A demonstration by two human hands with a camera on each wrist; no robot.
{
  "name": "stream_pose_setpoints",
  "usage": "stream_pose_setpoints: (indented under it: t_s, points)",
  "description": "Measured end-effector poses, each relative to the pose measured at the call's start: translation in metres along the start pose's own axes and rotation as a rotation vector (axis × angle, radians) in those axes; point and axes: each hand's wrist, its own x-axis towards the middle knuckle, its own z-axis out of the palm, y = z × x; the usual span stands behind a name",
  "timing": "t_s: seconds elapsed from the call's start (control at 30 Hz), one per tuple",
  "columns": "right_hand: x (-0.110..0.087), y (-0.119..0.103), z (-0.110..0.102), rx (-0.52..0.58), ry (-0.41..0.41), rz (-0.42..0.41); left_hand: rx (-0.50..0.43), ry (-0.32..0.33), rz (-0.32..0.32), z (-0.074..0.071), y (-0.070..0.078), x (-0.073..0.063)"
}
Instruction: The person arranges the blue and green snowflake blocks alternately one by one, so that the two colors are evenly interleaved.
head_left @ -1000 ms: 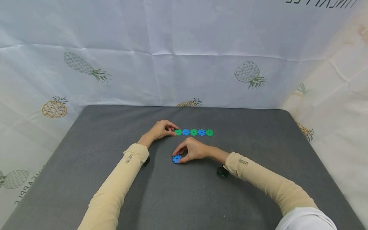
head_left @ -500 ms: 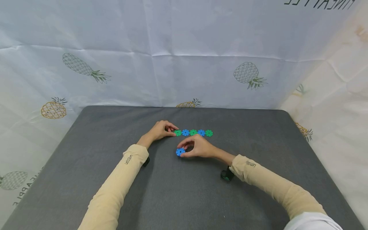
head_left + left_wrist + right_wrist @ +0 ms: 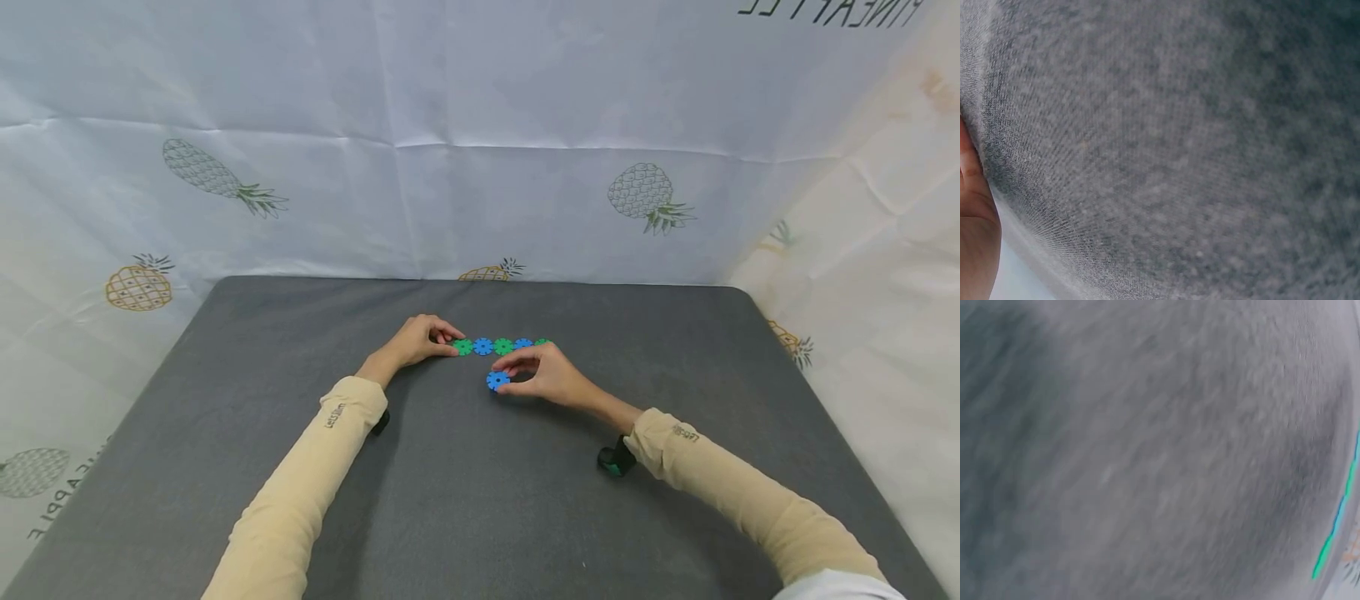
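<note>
A row of notched plastic discs, green and blue in turn, lies toward the far side of the table. My left hand [image 3: 420,340] holds the green disc [image 3: 463,347] at the row's left end between thumb and fingers. My right hand [image 3: 553,377] pinches a separate blue notched disc [image 3: 497,381] by its edge, nearer to me than the row. That hand partly covers the green disc [image 3: 542,342] at the right end. In the right wrist view the row's green edge [image 3: 1323,556] runs along the right side. Only part of the left hand [image 3: 975,219] shows in the left wrist view.
A grey cloth covers the table [image 3: 480,500]. Behind it hangs a pale curtain [image 3: 420,192] printed with pineapples. Both forearms, in cream sleeves [image 3: 292,492], reach in from the near side, with a black wrist camera [image 3: 617,458] under the right one.
My right hand has carried the loose blue disc to the right and away from me, closer to the row. The left hand stays at the row's left end.
</note>
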Motion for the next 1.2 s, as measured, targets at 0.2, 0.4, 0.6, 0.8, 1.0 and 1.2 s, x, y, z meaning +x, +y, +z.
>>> stream_pose_setpoints:
  t_s: [0.2,0.4,0.6,0.8,1.0,1.2]
  points:
    - [-0.007,0.001,-0.013,0.023,0.067,0.082,-0.001,0.004,0.001,0.001,0.000,0.000]
    - [-0.013,0.005,-0.023,0.054,0.113,0.092,0.001,0.003,0.014,0.000,-0.001,0.000]
    - [-0.020,0.009,-0.033,0.066,0.152,0.111,0.007,0.004,0.027,0.001,-0.001,-0.001]
    - [-0.029,0.012,-0.045,0.053,0.199,0.131,0.012,0.005,0.041,0.001,-0.001,-0.001]
    - [-0.038,0.020,-0.055,0.017,0.228,0.154,0.006,0.000,0.027,0.000,0.000,0.000]
    - [-0.044,0.048,-0.068,0.024,0.256,0.170,-0.002,-0.005,0.037,0.000,-0.001,0.000]
